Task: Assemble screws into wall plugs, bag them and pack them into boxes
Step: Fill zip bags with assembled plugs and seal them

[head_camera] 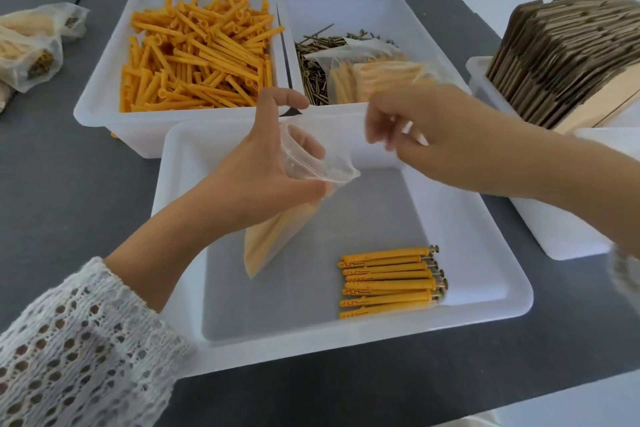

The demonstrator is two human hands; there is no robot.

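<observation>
My left hand holds a clear plastic bag by its open mouth above the near white tray; orange wall plugs fill the bag's lower part. My right hand hovers just right of the bag's mouth, blurred, fingers bent, and I see nothing in it. Several assembled orange plugs with screws lie side by side in the tray's right part. Behind stand a bin of loose orange plugs and a bin of screws with filled bags lying on top.
Filled bags lie on the dark table at the far left. Flat cardboard boxes stand in a white bin at the right. Another white bin sits under my right forearm.
</observation>
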